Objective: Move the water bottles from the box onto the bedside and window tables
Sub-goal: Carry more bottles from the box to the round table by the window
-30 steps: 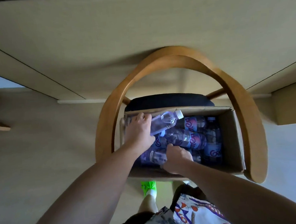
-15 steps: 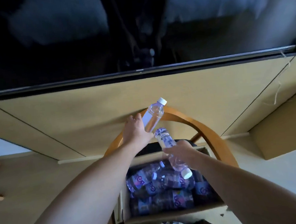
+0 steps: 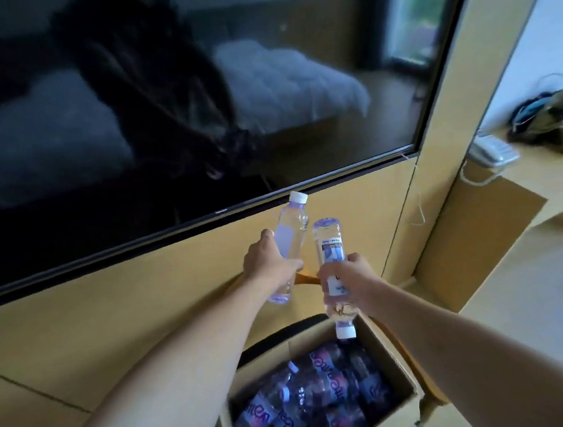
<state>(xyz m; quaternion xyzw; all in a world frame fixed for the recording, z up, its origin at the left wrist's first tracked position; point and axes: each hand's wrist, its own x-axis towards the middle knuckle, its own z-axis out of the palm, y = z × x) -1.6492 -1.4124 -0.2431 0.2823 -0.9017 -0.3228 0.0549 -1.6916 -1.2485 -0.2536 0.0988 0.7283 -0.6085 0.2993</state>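
The left hand [image 3: 268,266] is gripping a clear plastic water bottle with a white cap [image 3: 290,237], fingers curled round its lower body; this bottle is tilting with the cap pointing up and to the right, in front of the lower edge of a large black wall-mounted television screen [image 3: 159,104]. The right hand [image 3: 347,284] is gripping a second clear plastic water bottle with a blue-and-white label [image 3: 328,243] round its middle; this one is hanging inverted, base uppermost and white cap pointing down toward the box. The two bottles are standing just beside each other in the air, both above and clear of the open brown cardboard box [image 3: 396,367]. The box is sitting at the bottom of the view and is holding many more purple-labelled water bottles [image 3: 312,403] lying on their sides. To the right, a pale wooden desk [image 3: 552,183] is carrying a white telephone [image 3: 493,155] and a tangle of dark items, too blurred to identify.
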